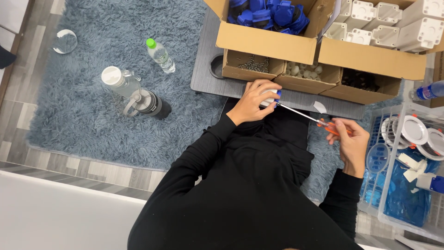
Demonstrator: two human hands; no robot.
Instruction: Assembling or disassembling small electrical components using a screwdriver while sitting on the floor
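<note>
Left hand point(253, 101) curls closed around a small white-and-blue plastic part point(272, 95) at the grey table's point(208, 69) near edge; right hand point(351, 144) pinches the orange handle of a slim metal-shafted screwdriver point(305, 115), tip at that part.

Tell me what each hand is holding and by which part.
Left hand wraps over a small white and blue part. Right hand holds a screwdriver by its orange handle, tip at the part.

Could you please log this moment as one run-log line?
left hand: holds white-blue part | right hand: holds orange-handled screwdriver, tip at part
</note>
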